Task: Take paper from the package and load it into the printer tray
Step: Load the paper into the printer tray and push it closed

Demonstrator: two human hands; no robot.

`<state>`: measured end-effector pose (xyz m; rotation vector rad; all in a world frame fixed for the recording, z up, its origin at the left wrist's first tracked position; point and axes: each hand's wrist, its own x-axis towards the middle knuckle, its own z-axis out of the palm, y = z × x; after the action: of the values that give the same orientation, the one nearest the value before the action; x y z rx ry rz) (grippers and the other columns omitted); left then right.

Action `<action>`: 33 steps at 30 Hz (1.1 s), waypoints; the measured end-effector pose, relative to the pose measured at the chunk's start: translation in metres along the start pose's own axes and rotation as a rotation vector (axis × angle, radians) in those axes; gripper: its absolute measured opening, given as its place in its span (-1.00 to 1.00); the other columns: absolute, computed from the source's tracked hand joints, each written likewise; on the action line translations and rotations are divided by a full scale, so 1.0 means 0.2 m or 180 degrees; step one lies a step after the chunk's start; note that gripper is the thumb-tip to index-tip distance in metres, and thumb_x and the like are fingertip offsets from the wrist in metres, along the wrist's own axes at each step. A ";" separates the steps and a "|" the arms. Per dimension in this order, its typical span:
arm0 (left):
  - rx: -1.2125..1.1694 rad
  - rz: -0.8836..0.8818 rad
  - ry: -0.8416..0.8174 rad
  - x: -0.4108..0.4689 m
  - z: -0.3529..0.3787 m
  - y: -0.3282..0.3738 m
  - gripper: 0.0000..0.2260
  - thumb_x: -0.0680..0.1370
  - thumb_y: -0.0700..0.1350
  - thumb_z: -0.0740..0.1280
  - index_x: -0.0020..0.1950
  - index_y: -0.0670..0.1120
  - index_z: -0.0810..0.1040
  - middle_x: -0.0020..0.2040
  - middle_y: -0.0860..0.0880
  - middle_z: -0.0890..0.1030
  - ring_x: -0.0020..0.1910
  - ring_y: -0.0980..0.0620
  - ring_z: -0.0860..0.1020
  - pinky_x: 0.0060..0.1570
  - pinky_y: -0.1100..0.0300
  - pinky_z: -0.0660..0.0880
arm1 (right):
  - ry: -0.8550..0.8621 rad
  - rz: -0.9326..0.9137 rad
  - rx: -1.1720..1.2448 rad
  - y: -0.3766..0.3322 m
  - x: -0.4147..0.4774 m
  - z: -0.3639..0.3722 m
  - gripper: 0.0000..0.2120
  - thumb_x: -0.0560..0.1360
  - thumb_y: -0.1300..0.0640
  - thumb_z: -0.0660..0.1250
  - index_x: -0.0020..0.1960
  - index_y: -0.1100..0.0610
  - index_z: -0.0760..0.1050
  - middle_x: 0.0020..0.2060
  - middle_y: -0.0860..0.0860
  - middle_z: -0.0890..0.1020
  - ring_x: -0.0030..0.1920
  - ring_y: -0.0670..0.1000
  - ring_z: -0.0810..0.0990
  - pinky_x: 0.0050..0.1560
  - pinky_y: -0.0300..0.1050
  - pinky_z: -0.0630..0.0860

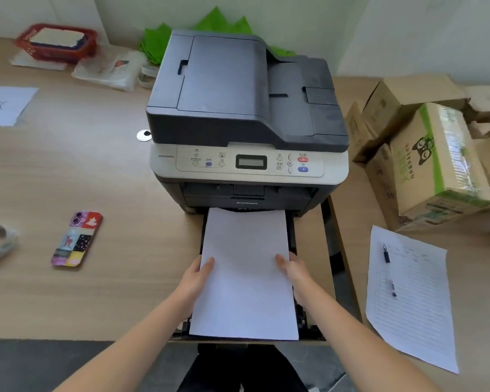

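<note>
A dark grey and beige printer (246, 114) stands on the wooden desk. Its black paper tray (293, 239) is pulled out toward me. A stack of white paper (245, 275) lies over the tray, its far end at the printer's slot. My left hand (197, 278) grips the stack's left edge, thumb on top. My right hand (293, 271) grips the right edge the same way. The paper package is not clearly identifiable; a cardboard box with green print (436, 165) sits at the right.
On the desk to the left lies a phone (77, 239) in a colourful case. At the right a lined sheet (413, 301) carries a pen (388, 268). Cardboard boxes are piled at the right. Far left stands a red basket (55, 42), with a plastic bag beside it.
</note>
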<state>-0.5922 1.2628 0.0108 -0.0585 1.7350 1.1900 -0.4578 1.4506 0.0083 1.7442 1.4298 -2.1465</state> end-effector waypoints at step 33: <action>0.3465 0.1542 0.1411 0.20 0.10 -0.04 -0.22 0.49 0.08 0.38 0.56 -0.20 0.10 0.45 -0.18 0.31 0.37 -0.22 0.29 0.33 -0.09 0.28 | 0.0728 -0.1927 -0.3836 0.04 0.14 0.06 0.02 0.45 -0.15 0.39 0.59 0.15 -0.23 0.56 0.18 -0.07 0.55 0.20 -0.02 0.52 0.09 0.01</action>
<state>-0.5944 1.2905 -0.0252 0.8404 2.6804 0.3970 -0.4736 1.4520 -0.0186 1.1080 2.6831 -0.6680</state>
